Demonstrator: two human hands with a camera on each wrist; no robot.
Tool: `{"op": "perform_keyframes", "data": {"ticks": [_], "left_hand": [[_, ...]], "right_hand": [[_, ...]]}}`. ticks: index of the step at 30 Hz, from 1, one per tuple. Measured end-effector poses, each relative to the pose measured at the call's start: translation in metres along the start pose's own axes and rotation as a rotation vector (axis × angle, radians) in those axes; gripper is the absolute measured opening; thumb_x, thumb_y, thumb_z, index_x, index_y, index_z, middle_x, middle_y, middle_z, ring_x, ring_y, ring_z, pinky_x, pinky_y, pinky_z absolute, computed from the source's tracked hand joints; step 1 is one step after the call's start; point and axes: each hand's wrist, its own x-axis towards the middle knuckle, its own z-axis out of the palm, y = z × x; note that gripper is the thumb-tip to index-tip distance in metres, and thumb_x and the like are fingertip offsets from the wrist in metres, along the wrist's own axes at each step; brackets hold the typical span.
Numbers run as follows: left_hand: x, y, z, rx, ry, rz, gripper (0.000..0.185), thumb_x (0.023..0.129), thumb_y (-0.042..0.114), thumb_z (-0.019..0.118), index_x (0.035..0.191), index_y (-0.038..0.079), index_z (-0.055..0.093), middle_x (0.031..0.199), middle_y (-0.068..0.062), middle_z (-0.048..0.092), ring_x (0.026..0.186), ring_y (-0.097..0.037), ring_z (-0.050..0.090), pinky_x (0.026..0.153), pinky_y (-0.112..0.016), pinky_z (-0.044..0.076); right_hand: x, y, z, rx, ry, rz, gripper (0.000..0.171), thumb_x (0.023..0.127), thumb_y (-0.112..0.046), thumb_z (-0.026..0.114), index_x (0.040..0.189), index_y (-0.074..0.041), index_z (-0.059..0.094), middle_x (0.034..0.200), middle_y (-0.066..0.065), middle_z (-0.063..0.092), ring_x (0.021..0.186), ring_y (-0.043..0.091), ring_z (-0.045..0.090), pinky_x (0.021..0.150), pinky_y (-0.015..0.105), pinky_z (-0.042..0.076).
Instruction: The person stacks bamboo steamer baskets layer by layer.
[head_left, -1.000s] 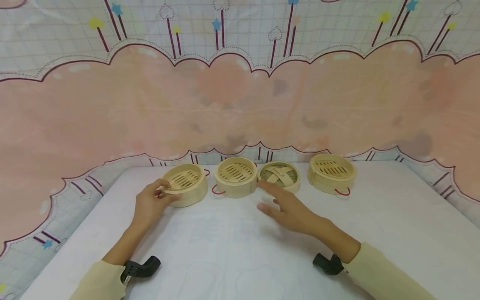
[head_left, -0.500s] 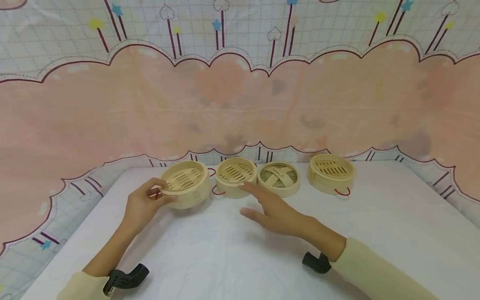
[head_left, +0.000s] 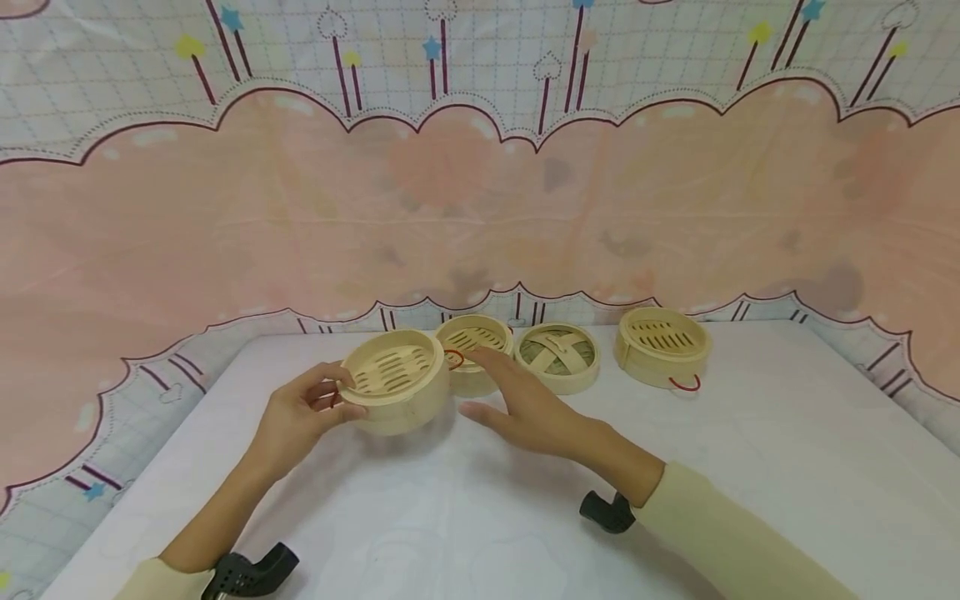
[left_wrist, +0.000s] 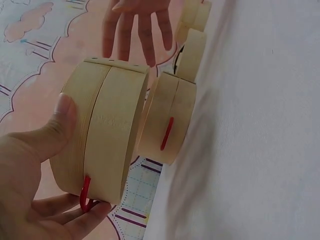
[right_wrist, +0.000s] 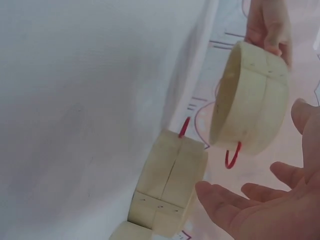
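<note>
My left hand [head_left: 296, 421] holds a round bamboo steamer basket [head_left: 405, 408] by its left side, raised off the table. In the left wrist view the thumb presses the wall of this basket [left_wrist: 107, 130], with fingers by a red loop handle [left_wrist: 85, 194]. Its slatted face is turned up in the head view. My right hand [head_left: 536, 417] hovers just right of the basket, fingers extended, apparently apart from it; the right wrist view shows a gap between those fingertips [right_wrist: 204, 189] and the held basket [right_wrist: 257, 100]. Behind them stands a second slatted basket [head_left: 474, 335], partly covered.
Along the table's back stand a round piece with a woven cross-strip top [head_left: 558, 354] and, farther right, another slatted basket [head_left: 663, 354] with a red loop. A patterned cloth [head_left: 480, 208] hangs behind the white table [head_left: 787, 467].
My left hand has lifted the leftmost basket and carried it rightward, so it now overlaps the second basket in view. My right hand has moved left towards it, fingers still extended.
</note>
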Motion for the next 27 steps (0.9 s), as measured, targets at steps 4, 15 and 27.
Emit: {"op": "perform_keyframes", "data": {"ticks": [4, 15, 27], "left_hand": [[-0.001, 0.002, 0.002, -0.049, -0.042, 0.023, 0.035, 0.075, 0.007, 0.081, 0.101, 0.002, 0.058, 0.138, -0.023, 0.045, 0.103, -0.018, 0.06, 0.079, -0.021, 0.051], [-0.006, 0.01, 0.009, -0.072, -0.114, 0.125, 0.033, 0.073, 0.005, 0.081, 0.097, 0.003, 0.059, 0.137, -0.017, 0.05, 0.126, -0.032, 0.046, 0.091, -0.019, 0.044], [-0.009, 0.016, 0.017, -0.167, -0.169, 0.186, 0.033, 0.071, 0.0, 0.08, 0.097, 0.004, 0.06, 0.135, -0.016, 0.052, 0.127, -0.03, 0.044, 0.095, -0.021, 0.041]], "right_hand": [[0.004, 0.001, 0.002, 0.013, 0.02, -0.031, 0.069, 0.094, -0.04, 0.06, 0.149, -0.013, 0.029, 0.153, 0.014, 0.027, 0.14, 0.027, 0.025, 0.11, 0.047, 0.024], [0.003, 0.001, 0.004, 0.072, 0.052, -0.065, 0.069, 0.09, -0.032, 0.067, 0.148, -0.015, 0.033, 0.153, 0.006, 0.028, 0.137, 0.02, 0.03, 0.1, 0.04, 0.04], [-0.009, 0.001, -0.005, 0.242, 0.025, -0.114, 0.069, 0.086, -0.018, 0.073, 0.145, -0.012, 0.037, 0.142, 0.004, 0.043, 0.114, 0.016, 0.055, 0.089, 0.029, 0.049]]}}
